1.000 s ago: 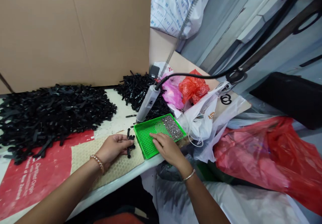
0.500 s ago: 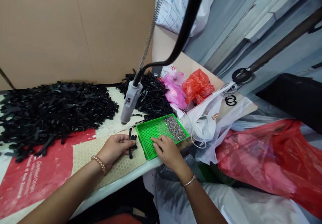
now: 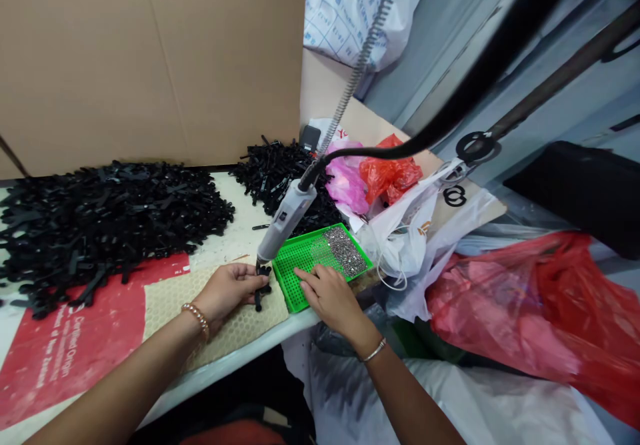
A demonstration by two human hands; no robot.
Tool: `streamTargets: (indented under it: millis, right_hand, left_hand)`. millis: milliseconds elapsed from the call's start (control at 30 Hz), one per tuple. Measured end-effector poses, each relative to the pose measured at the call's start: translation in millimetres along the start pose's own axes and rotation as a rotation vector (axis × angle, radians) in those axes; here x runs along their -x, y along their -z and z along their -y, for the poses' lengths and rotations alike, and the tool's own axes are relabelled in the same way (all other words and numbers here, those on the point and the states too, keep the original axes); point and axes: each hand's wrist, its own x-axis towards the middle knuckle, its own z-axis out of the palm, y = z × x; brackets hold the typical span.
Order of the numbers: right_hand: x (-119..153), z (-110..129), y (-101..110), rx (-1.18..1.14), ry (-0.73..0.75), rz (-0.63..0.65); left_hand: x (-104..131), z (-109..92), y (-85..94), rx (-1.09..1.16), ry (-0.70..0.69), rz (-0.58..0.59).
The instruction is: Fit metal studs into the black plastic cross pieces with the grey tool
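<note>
My left hand (image 3: pixel 233 291) pinches a small black plastic part (image 3: pixel 259 295) with a strip-like body, just over the beige textured mat. The grey electric screwdriver (image 3: pixel 286 221), hanging on a coil spring (image 3: pixel 363 65), leans with its tip down at the upper end of that part. Whether the tip touches a screw is hidden. My right hand (image 3: pixel 333 301) rests at the near edge of the green perforated tray (image 3: pixel 287 298), index finger stretched over its floor, thumb a little apart. Nothing shows between those fingers. Small silvery screws (image 3: pixel 345 251) lie heaped in the tray's right end.
A large heap of black plastic parts (image 3: pixel 110 218) covers the left of the table, a smaller heap (image 3: pixel 270 171) the back. Pink (image 3: pixel 347 185) and red (image 3: pixel 390 178) plastic bags lie behind the tray. A thick black cable (image 3: pixel 450 131) crosses above. The mat (image 3: pixel 215 331) reaches the table's front edge.
The screwdriver has come down and right, from above the mat onto the black part in my left hand. Its spring and cable have swung right. Both hands stay almost in place.
</note>
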Motion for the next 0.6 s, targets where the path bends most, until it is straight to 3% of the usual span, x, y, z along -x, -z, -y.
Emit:
streamTargets:
  millis: [600]
  right_hand:
    - [5, -4, -11, -0.118, -0.022, -0.090]
  left_hand:
    - [-2, 0, 0.1, 0.021, 0.044, -0.028]
